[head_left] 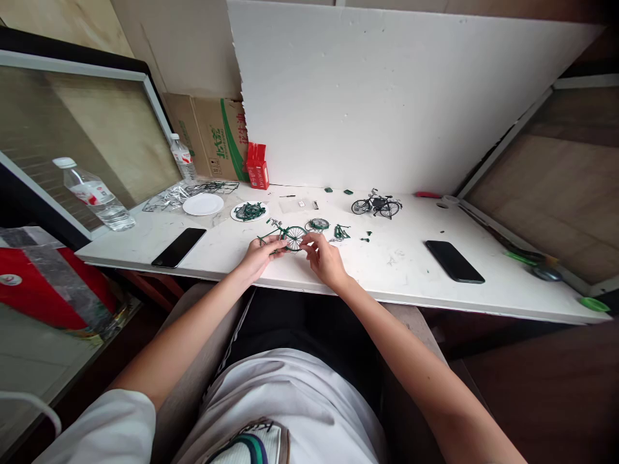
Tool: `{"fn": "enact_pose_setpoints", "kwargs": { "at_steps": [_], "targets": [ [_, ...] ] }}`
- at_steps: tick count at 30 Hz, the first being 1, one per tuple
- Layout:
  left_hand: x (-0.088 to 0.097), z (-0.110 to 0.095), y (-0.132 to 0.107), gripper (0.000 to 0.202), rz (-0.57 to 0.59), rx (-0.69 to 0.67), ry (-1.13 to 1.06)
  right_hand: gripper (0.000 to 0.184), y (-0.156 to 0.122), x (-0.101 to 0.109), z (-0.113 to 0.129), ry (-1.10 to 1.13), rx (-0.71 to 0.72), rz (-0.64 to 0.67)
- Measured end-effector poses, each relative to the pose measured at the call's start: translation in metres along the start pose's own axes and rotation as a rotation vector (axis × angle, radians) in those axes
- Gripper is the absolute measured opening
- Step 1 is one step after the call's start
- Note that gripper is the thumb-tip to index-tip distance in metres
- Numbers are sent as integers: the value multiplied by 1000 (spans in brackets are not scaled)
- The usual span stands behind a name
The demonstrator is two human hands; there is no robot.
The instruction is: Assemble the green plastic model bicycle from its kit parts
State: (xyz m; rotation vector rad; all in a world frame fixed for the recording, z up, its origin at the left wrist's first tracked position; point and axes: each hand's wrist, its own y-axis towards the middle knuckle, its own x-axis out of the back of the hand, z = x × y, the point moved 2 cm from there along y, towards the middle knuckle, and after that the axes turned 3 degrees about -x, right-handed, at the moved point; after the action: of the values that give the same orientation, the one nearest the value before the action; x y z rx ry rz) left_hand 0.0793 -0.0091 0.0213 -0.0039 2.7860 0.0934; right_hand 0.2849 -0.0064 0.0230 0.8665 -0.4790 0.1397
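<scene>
A small green model bicycle (276,231), partly built, is held just above the front of the white table. My left hand (264,256) is closed around its frame, thumb on top. One spoked wheel (294,238) stands upright between my two hands. My right hand (325,259) is closed in a pinch at that wheel's right edge; its fingertips partly cover the spot. Just beyond my right hand lie another green wheel (318,224) and a cluster of green parts (342,232).
A finished black model bicycle (376,205) stands behind. Plates, one bare (204,204) and one with green parts (249,211), sit left. Phones (178,247) (453,261) lie on both sides. Water bottles (97,196) (182,158), a red box (258,166) and a carton (213,138) stand behind.
</scene>
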Motion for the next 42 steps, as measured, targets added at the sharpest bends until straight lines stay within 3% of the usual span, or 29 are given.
{"fn": "enact_pose_setpoints", "kwargs": {
  "at_steps": [4, 8, 15, 42],
  "targets": [
    [1, 1, 1, 37, 25, 18, -3, 13, 5, -1, 11, 159, -85, -79],
    [-1, -1, -1, 38, 51, 40, 29, 26, 5, -8, 19, 353, -214, -153],
    [-4, -1, -3, 42, 50, 30, 92, 35, 3, -14, 15, 436, -339, -158],
    [-2, 7, 0, 47, 26, -21, 140, 31, 0, -13, 10, 261, -281, -171]
  ]
}}
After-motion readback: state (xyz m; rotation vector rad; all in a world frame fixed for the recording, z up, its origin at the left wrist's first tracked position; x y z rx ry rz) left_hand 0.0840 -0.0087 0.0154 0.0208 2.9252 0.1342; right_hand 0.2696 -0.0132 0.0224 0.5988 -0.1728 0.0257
